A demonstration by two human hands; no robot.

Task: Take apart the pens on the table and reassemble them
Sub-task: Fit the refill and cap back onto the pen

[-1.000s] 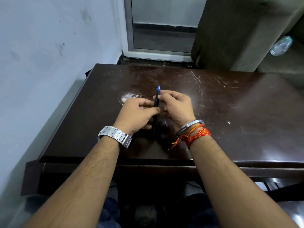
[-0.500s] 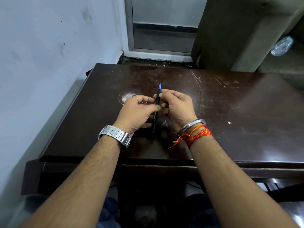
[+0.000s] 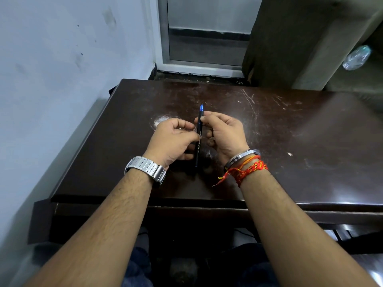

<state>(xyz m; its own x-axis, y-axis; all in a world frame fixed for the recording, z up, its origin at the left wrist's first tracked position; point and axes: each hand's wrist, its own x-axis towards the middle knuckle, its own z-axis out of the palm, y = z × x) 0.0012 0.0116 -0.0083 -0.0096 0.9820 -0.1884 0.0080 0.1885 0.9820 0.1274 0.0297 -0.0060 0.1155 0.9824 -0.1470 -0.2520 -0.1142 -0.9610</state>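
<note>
A slim black pen (image 3: 198,141) with white lettering and a blue tip stands nearly upright between my hands, tip pointing away from me, held just above the dark table (image 3: 290,152). My right hand (image 3: 224,135) pinches the barrel near the tip with thumb and forefinger. My left hand (image 3: 173,140) presses its thumb and fingertips against the middle of the barrel from the left. No cap is visible on the tip. The pen's lower end hangs free between my wrists.
A white worn patch (image 3: 162,121) marks the table just beyond my left hand. The grey wall (image 3: 51,90) runs close along the table's left edge. A door frame (image 3: 199,67) and a dark cabinet (image 3: 294,42) stand behind the table.
The pen has risen slightly and shifted a little to the right with both hands. My left fingers have slid along the barrel. Both grips remain.
</note>
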